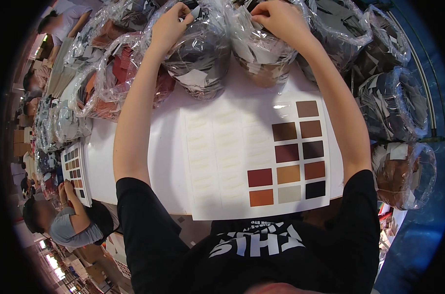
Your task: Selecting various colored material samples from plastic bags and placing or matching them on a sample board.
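My left hand [173, 25] is at the mouth of a clear plastic bag [199, 59] full of dark and grey swatches, its fingers closed on a small grey swatch [195, 12]. Over the neighbouring bag [261, 54] of beige and brown pieces, my right hand [280, 19] has its fingers pinched together; what they hold is hidden. Between my forearms lies a white sample card [217, 206] with glue marks on its left part. Brown, maroon, tan, orange, grey and black squares, such as a maroon swatch [259, 178], fill its right side and lower right corner.
More open bags ring the white table [171, 147], including a red-filled bag [122, 68] at left and a brown-filled bag [404, 174] at right. A co-worker [73, 223] at the left handles another swatch card [75, 171]. Other people sit farther along.
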Demonstrator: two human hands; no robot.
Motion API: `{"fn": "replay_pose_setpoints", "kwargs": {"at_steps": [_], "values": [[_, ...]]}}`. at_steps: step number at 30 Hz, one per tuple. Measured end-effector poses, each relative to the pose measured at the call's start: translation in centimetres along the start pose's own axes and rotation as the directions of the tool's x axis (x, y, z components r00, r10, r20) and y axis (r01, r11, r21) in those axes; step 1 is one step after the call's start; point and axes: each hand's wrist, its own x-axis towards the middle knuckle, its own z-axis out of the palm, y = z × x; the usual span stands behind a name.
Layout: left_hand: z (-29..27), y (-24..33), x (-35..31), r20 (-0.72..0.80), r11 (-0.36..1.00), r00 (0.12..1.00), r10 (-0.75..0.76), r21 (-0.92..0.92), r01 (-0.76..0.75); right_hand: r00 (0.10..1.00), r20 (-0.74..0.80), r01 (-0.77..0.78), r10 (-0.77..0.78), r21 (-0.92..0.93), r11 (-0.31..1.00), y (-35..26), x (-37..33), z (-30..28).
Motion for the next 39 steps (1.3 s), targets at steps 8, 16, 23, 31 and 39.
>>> {"fn": "replay_pose_setpoints", "kwargs": {"at_steps": [8, 16, 23, 31, 39], "values": [[-0.6, 0.1, 0.1, -0.211, 0.994, 0.977, 0.013, -0.107, -0.036, 0.997, 0.072, -0.013, -0.008, 0.287, 0.958, 2.4, 0.1, 1.5], [-6.2, 10.9, -9.9, -0.25, 0.727, 0.951, -0.18, -0.685, -0.042, 0.996, 0.055, 0.047, -0.069, 0.329, 0.943, 3.6, 0.5, 3.0], [-3.2, 16.4, -27.9, 0.054, 0.448, 0.784, -0.619, -0.795, 0.409, 0.992, -0.061, 0.12, -0.109, 0.222, 0.968, 2.5, -0.5, 1.9], [0.5, 21.4, -39.7, 0.47, 0.034, 0.527, -0.708, -0.723, 0.69, 0.935, -0.315, 0.15, -0.162, -0.064, 0.987, 1.4, -1.2, 0.2], [-0.2, 21.5, -36.5, 0.612, -0.307, 0.736, -0.291, -0.788, 0.534, 0.899, -0.323, 0.341, -0.295, 0.098, 0.935, -3.4, -13.3, -3.1]]}}
